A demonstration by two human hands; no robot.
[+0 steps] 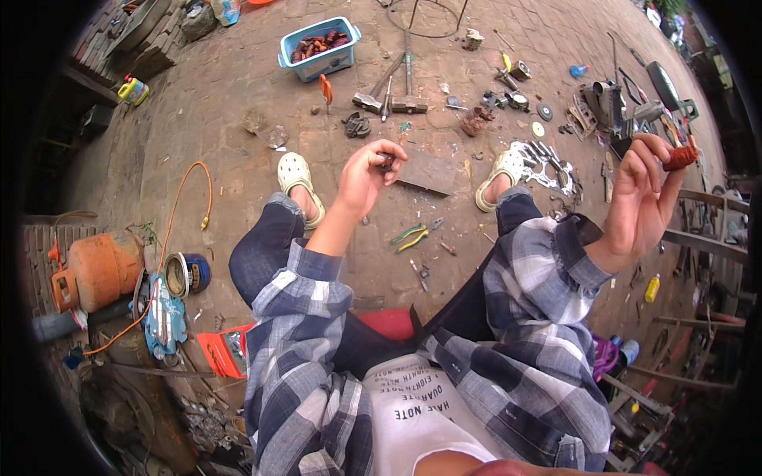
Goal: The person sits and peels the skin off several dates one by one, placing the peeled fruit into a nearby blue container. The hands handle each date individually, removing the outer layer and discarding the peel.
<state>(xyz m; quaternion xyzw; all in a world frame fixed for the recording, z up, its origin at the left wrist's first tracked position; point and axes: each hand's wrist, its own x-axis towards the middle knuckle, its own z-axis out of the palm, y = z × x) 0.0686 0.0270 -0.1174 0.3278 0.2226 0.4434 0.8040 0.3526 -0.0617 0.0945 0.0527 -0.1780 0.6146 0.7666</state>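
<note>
Out to the right, my right hand (641, 194) pinches a short reddish-brown piece, looking like a copper wire coil (679, 159), with a copper-coloured end sticking up. My left hand (367, 176) is closed in front of me around a small dark object (387, 162), mostly hidden by the fingers. Beyond it, a flat metal plate (431, 173) lies on the ground between my feet. Pliers (421, 236) with green and yellow handles lie nearer to me. A blue plastic bin (319, 65) at the far side holds several similar reddish-brown pieces.
Hammers (409, 103) lie beyond my feet. Metal parts (548, 165) and scrap are scattered to the right, near a metal frame (710, 244). On the left stand an orange gas cylinder (105, 266) with an orange hose (168, 230) and an open tin (187, 274).
</note>
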